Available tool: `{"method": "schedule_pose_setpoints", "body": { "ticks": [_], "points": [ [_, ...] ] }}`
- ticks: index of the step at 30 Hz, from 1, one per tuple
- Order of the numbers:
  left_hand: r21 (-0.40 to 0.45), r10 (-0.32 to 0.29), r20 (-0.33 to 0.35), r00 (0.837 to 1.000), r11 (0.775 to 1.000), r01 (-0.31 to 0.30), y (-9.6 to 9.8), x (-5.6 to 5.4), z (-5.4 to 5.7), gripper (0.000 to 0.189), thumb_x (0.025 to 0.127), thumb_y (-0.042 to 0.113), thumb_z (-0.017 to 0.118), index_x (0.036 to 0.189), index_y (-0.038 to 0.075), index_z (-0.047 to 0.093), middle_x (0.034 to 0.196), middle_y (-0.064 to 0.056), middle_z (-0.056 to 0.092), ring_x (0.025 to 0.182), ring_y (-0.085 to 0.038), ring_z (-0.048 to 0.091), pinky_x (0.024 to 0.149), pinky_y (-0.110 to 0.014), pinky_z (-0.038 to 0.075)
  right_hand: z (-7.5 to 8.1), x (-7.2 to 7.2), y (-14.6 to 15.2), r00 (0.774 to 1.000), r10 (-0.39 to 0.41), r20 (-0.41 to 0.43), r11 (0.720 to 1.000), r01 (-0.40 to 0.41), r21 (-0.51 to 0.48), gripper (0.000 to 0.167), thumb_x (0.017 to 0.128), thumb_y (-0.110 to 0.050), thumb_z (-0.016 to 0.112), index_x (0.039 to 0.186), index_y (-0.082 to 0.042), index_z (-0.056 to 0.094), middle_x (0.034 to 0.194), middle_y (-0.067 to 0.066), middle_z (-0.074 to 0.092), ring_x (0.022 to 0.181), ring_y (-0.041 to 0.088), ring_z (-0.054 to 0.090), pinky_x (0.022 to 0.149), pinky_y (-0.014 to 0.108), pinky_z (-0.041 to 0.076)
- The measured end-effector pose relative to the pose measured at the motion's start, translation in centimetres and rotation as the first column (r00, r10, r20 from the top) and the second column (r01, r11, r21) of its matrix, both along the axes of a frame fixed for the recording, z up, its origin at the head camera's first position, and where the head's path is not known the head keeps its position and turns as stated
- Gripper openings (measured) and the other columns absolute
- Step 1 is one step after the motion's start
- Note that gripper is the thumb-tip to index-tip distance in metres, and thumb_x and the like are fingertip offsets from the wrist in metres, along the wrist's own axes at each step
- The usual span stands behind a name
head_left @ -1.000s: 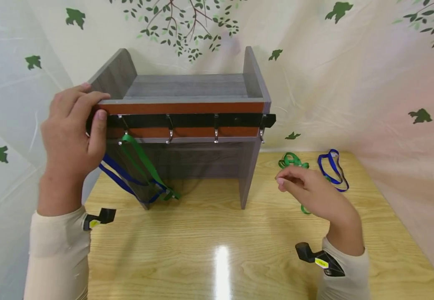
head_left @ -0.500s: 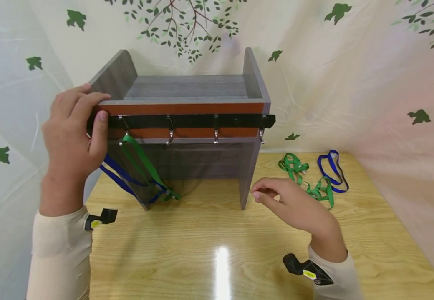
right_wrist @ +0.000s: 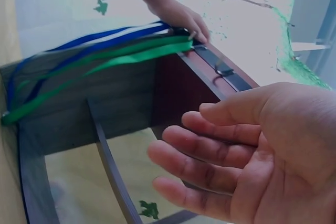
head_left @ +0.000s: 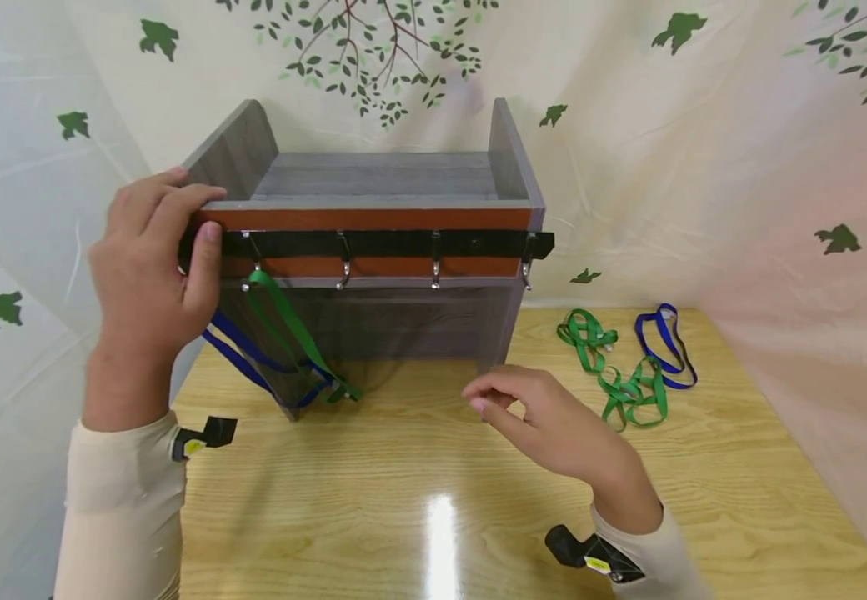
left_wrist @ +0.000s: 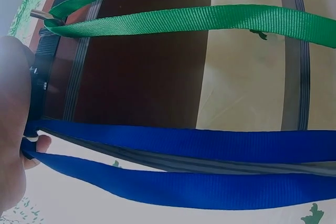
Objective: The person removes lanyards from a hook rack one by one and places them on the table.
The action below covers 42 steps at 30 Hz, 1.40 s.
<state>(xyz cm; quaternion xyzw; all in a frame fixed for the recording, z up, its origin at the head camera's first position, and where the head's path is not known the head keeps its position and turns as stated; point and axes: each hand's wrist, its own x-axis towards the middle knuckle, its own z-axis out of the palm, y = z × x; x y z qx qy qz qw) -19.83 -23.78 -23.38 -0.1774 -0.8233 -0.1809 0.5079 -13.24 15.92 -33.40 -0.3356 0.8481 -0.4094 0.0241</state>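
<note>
My left hand (head_left: 152, 258) grips the left front corner of a grey wooden shelf (head_left: 381, 175), fingers over the top and thumb against the black hook rail (head_left: 396, 244). A green lanyard (head_left: 287, 312) hangs from a hook beside that thumb. Further left hangs a blue lanyard (left_wrist: 184, 190); its upper end lies close by the left hand in the left wrist view and is hidden in the head view. My right hand (head_left: 546, 417), fingers loosely bent, hovers above the table in front of the shelf's right leg. Its palm (right_wrist: 294, 166) shows nothing held.
Two tangled green lanyards (head_left: 587, 333) and a blue lanyard (head_left: 664, 346) lie on the wooden table (head_left: 343, 500), right of the shelf. Bare metal hooks (head_left: 436, 271) stick out along the rail's middle and right. A leaf-printed curtain (head_left: 628, 150) stands behind.
My right hand has moved left and slightly toward me, away from the loose lanyards, uncovering the green ones. My left hand keeps its grip on the shelf.
</note>
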Motion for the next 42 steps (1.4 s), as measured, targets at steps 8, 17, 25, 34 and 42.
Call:
{"method": "schedule_pose_setpoints", "body": {
  "ticks": [8, 17, 25, 34, 42],
  "points": [
    [0.007, -0.001, -0.009, 1.0, 1.0, 0.002, 0.0, 0.0, 0.0, 0.05, 0.101, 0.041, 0.047, 0.126, 0.007, 0.074, 0.123, -0.022, 0.072, 0.135, -0.035, 0.063, 0.099, -0.067, 0.055, -0.5, 0.3, -1.4, 1.0, 0.002, 0.004, 1.0, -0.002, -0.015, 0.029, 0.109, -0.022, 0.058, 0.135, -0.014, 0.07, 0.121, -0.005, 0.073, 0.098, 0.004, 0.064, 0.088, 0.027, 0.057],
    [0.01, 0.001, -0.013, 1.0, 1.0, -0.001, 0.1, -0.1, 0.0, 0.051, 0.1, 0.042, 0.047, 0.125, 0.006, 0.074, 0.123, -0.022, 0.073, 0.134, -0.035, 0.063, 0.098, -0.067, 0.055, -1.0, 0.4, -2.6, 0.998, 0.039, -0.04, 0.998, -0.04, -0.038, 0.032, 0.109, -0.018, 0.058, 0.138, -0.011, 0.068, 0.125, 0.001, 0.073, 0.092, 0.003, 0.06, 0.08, 0.025, 0.056],
    [0.016, -0.001, -0.021, 1.0, 1.0, 0.001, -0.1, -0.1, -0.1, 0.052, 0.1, 0.043, 0.048, 0.125, 0.007, 0.074, 0.123, -0.021, 0.073, 0.134, -0.035, 0.063, 0.098, -0.068, 0.055, -1.5, 0.5, -4.1, 0.996, 0.074, -0.057, 0.993, -0.079, -0.088, 0.036, 0.108, -0.015, 0.059, 0.143, -0.011, 0.064, 0.128, 0.003, 0.071, 0.094, 0.005, 0.062, 0.084, 0.025, 0.058],
    [0.011, -0.002, -0.02, 1.0, 1.0, 0.002, -0.1, -0.2, -0.1, 0.051, 0.099, 0.042, 0.047, 0.124, 0.007, 0.075, 0.123, -0.021, 0.073, 0.134, -0.035, 0.064, 0.092, -0.071, 0.055, -2.6, 0.9, -5.9, 0.99, 0.135, -0.033, 0.985, -0.138, -0.1, 0.044, 0.108, -0.014, 0.059, 0.152, -0.011, 0.056, 0.151, 0.007, 0.061, 0.097, 0.004, 0.066, 0.088, 0.025, 0.06],
    [0.01, -0.005, -0.016, 1.0, 1.0, 0.005, -0.1, -0.2, -0.1, 0.052, 0.099, 0.044, 0.047, 0.125, 0.007, 0.074, 0.125, -0.02, 0.073, 0.134, -0.035, 0.063, 0.095, -0.069, 0.056, -3.6, 1.0, -7.2, 0.986, 0.166, -0.019, 0.985, -0.167, -0.05, 0.052, 0.108, -0.018, 0.058, 0.159, -0.014, 0.048, 0.163, 0.005, 0.05, 0.097, 0.002, 0.065, 0.087, 0.022, 0.059]
  ]
}}
